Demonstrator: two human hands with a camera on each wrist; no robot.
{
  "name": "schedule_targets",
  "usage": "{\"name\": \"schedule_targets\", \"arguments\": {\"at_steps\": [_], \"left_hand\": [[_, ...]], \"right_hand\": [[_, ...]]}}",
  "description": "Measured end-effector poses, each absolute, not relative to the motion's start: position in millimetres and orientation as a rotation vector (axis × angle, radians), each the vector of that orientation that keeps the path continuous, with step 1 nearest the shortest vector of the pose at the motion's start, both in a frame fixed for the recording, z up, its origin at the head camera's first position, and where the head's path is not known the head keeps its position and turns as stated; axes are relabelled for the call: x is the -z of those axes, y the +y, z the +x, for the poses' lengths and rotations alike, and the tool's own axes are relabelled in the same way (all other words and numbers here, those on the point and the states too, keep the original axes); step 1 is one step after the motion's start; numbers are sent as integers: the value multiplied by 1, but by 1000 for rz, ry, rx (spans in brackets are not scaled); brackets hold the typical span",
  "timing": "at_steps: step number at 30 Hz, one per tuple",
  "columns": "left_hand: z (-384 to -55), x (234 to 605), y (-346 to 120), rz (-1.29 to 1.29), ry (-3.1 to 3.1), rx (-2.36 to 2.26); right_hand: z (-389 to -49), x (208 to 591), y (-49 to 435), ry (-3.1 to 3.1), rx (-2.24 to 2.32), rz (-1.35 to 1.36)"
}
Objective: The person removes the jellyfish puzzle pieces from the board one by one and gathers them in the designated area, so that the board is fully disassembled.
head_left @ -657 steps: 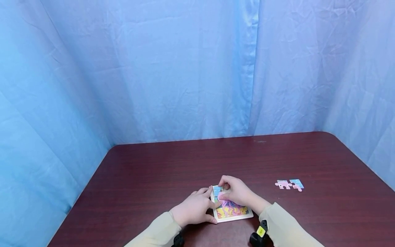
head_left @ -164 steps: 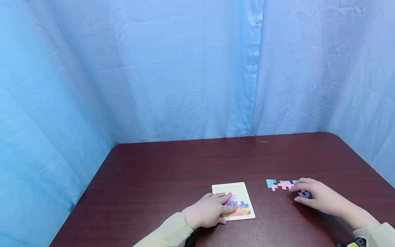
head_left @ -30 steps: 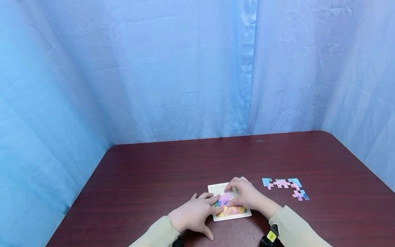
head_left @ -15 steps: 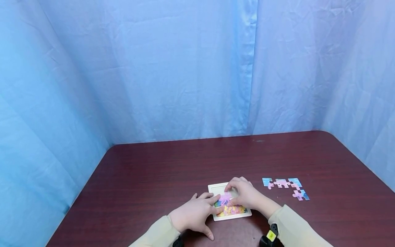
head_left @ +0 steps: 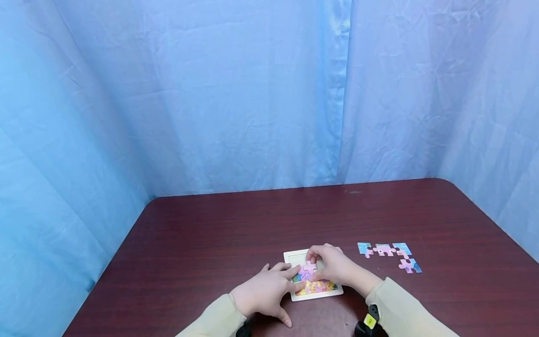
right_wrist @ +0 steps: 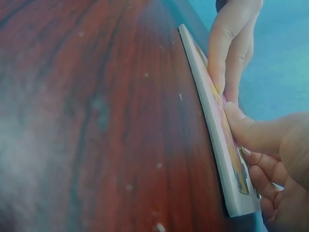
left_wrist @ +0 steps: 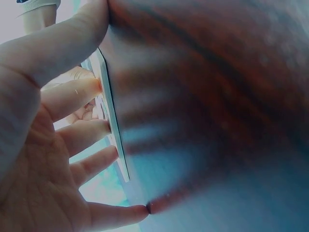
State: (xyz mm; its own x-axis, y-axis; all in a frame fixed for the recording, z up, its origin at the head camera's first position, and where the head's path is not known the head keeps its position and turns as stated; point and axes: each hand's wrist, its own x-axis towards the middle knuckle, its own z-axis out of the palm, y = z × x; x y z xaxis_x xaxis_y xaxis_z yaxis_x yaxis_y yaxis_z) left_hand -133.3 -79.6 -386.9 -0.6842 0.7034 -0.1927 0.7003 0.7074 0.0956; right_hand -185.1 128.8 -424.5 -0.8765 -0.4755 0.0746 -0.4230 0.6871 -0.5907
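Observation:
A white-framed jigsaw tray (head_left: 317,296) lies on the table between both hands. Its lower part holds yellow and pink picture pieces (head_left: 316,286), while a bare strip shows at the top. My left hand (head_left: 263,289) lies across the tray's left side, fingers spread and straight, with fingertips on the pieces and thumb on the table side. With thumb and index finger, my right hand (head_left: 332,267) pinches a pink jigsaw piece (head_left: 309,267) in the middle of the tray. The tray's right side is mostly hidden behind that hand. In the right wrist view the tray edge (right_wrist: 207,116) appears side-on.
Several loose jigsaw pieces lie right of the tray: a blue-and-pink corner piece (head_left: 364,248), a pink piece (head_left: 384,250), another blue-and-pink one (head_left: 402,249) and a pink-and-blue one (head_left: 410,266). Blue curtains (head_left: 244,103) stand behind the dark red table (head_left: 219,229).
Since the oldest frame, more pieces lie loose at the right and the tray's top has been bared. My right hand has come back from them to the tray; lately the pinched piece shifts slightly.

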Motion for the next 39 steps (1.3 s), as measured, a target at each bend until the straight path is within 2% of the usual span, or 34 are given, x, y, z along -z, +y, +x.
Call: {"name": "schedule_targets", "arguments": {"at_steps": [14, 39], "left_hand": [[-135, 390, -81, 1146, 2708, 8], [-133, 387, -80, 1128, 2696, -24]], "right_hand": [[-186, 428, 132, 2813, 938, -856], [-188, 434, 138, 2763, 1111, -871]]}}
